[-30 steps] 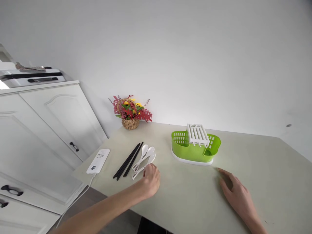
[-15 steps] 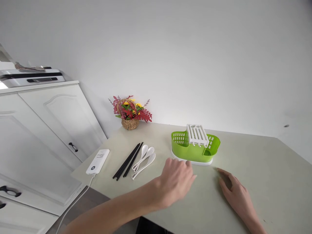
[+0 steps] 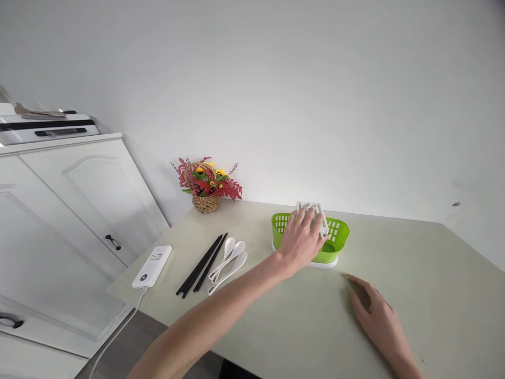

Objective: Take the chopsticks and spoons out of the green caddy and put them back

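My left hand [image 3: 302,239] lies over the white slotted rack [image 3: 324,226] on top of the green cutlery basket [image 3: 328,255]. Its fingers are spread and stretched across the rack, covering most of it; whether they grip it I cannot tell. White base plate [image 3: 323,265] shows beneath the basket, which has grid-like holes at both ends. To the right and nearer me, my right hand [image 3: 376,321] rests on its side on the table, thumb and fingers apart, holding nothing. Left of the basket are several black chopsticks [image 3: 201,266] and white spoons [image 3: 232,263], touched by neither hand.
A wicker basket of artificial flowers [image 3: 206,202] stands at the back left of the pale table [image 3: 394,247]. By the left edge lies a white power bank [image 3: 153,266] with its cable hanging off. White cabinets [image 3: 79,210] stand to the left, and a wall [image 3: 315,105] rises behind.
My left hand has moved forward from above the table in front of the basket onto the white rack, and its fingers have uncurled. My right hand stays in place. The view has shifted slightly.
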`<state>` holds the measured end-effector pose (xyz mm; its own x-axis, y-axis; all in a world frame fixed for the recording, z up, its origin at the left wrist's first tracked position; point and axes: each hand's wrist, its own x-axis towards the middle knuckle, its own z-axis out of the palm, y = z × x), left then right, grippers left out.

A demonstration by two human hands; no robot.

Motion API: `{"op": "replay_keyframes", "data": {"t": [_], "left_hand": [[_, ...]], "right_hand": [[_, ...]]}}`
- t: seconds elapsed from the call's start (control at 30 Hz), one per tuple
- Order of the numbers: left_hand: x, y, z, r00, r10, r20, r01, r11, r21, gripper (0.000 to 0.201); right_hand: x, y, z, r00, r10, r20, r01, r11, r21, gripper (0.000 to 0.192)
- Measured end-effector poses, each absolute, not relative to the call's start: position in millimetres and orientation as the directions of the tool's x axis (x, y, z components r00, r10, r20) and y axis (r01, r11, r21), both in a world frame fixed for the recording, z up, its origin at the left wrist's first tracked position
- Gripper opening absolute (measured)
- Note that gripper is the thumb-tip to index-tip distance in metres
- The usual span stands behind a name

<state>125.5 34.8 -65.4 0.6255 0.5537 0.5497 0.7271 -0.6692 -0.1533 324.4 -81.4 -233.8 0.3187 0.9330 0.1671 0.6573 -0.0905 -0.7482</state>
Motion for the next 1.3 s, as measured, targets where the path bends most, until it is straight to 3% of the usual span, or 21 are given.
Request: {"op": "replay_keyframes", "data": {"t": [0.27,0.57,0.87,1.3], "left_hand": [[61.6,82.1,-49.7,0.539,0.633,0.556,0.796,-0.599,-0.090,0.046],[-33.1,127.4,-37.8,0.389,0.762,0.517,0.908,-0.411,-0.078,0.051],[-86.9,128.1,-30.6,0.359,0.780,0.513,0.926,-0.364,-0.094,0.052],[-91.1,115.3,-32.7,0.344,0.779,0.525,0.930,-0.358,-0.079,0.047]], "right_hand": [[321.9,-85.0,-227.4,0.326,0.934,0.146,0.659,-0.114,-0.743,0.048],[320.3,-88.2,-220.4,0.324,0.943,0.080,0.620,-0.147,-0.771,0.049],[321.2,-87.2,-223.8,0.333,0.939,0.083,0.625,-0.154,-0.765,0.048],[322.4,-87.5,-226.7,0.322,0.941,0.100,0.640,-0.139,-0.756,0.049]]}}
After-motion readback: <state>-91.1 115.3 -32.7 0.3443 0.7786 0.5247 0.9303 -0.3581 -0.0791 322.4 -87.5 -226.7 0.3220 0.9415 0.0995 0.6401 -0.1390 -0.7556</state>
